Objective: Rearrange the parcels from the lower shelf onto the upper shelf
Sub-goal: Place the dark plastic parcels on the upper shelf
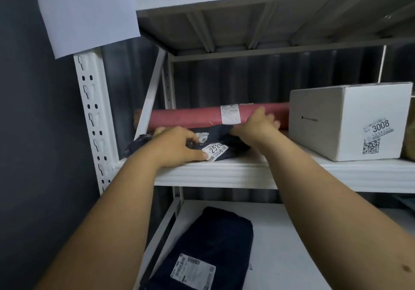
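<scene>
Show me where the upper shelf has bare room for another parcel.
Little is bare on the upper shelf: only a front strip between the dark bag and the white box. The pink roll fills the back, and both hands crowd the bag.

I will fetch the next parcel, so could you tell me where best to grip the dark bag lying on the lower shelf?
Take the dark bag by its long side edges, reaching down from the open front. It lies flat and soft, label up, so I judge that a two-handed edge grip would suit it.
</scene>
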